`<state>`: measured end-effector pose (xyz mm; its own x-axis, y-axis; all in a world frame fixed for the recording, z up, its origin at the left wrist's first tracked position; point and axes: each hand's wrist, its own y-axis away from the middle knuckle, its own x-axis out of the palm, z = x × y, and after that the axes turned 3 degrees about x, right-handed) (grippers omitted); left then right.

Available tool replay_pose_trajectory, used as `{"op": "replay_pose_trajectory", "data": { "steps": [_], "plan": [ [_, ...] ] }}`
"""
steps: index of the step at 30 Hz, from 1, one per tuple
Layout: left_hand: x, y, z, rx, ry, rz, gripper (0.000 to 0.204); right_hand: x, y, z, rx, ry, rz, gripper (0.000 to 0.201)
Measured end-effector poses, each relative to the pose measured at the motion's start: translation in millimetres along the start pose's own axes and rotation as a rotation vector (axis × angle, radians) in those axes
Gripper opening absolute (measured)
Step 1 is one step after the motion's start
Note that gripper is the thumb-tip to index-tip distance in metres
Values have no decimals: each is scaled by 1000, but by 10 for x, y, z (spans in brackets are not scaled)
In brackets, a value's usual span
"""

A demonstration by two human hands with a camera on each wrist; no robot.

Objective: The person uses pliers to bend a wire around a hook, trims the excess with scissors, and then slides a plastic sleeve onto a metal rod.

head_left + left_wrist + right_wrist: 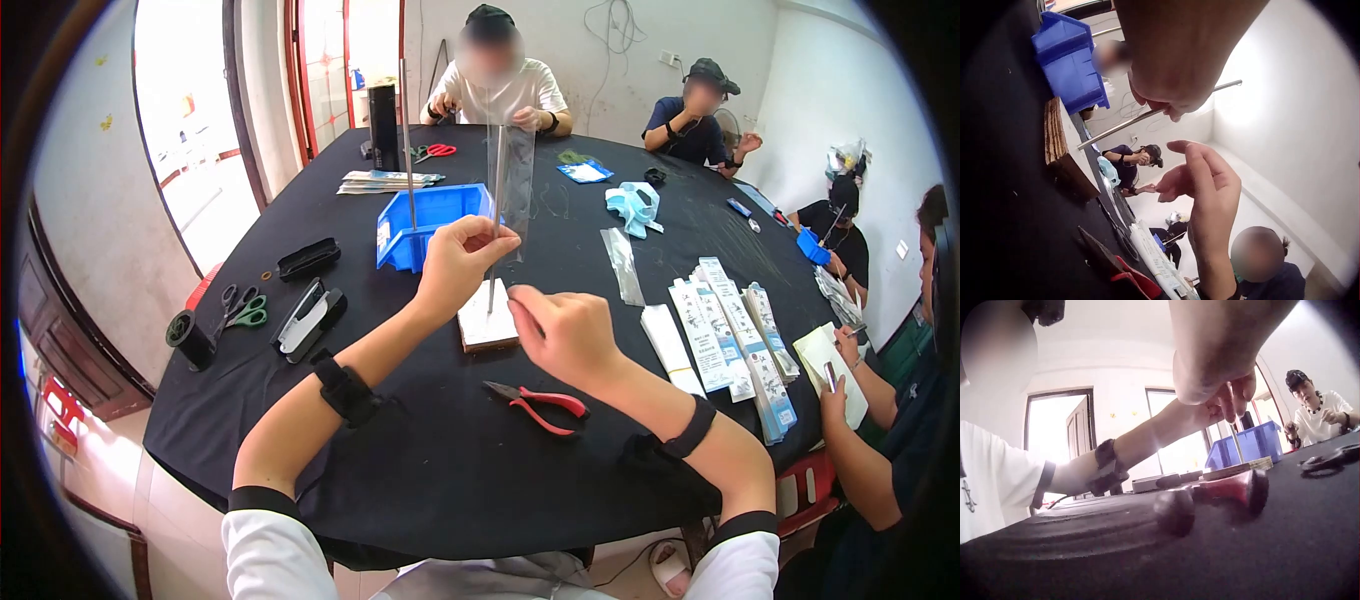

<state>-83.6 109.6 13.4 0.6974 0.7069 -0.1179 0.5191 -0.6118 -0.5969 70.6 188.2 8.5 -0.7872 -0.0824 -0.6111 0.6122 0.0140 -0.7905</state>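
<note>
My left hand pinches an upright thin metal rod between thumb and fingers, partway up its length. The rod's lower end meets the pale top of a small wooden block, whose layered edge shows in the left wrist view. Close to the right of the rod, above the block, is my right hand. Its fingers are loosely bent, the thumb apart from them, and nothing shows between them. Red-handled pliers lie on the table just below my right hand.
A blue bin with another rod stands behind the block. At left lie a stapler, scissors and a dark spool. Printed paper packets lie at right. Other people sit around the black-covered table.
</note>
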Motion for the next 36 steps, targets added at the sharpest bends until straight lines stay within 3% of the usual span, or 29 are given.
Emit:
{"op": "replay_pose_trajectory", "data": {
  "steps": [3,18,27,30,36],
  "plan": [
    [28,20,18,24,11,-40,12,-63,-73,-30,67,-28,-56,2],
    [83,207,177,-31,-37,-69,12,-410,-492,-306,305,-127,-24,13],
    [95,249,204,-63,-75,-66,13,-498,-1049,-374,265,-463,-44,27],
    [91,252,208,-79,-83,-57,13,-385,-1256,-444,118,-636,-95,28],
    [95,243,232,-72,-68,-63,14,-397,-1458,-239,114,-479,-24,20]
  ]
}}
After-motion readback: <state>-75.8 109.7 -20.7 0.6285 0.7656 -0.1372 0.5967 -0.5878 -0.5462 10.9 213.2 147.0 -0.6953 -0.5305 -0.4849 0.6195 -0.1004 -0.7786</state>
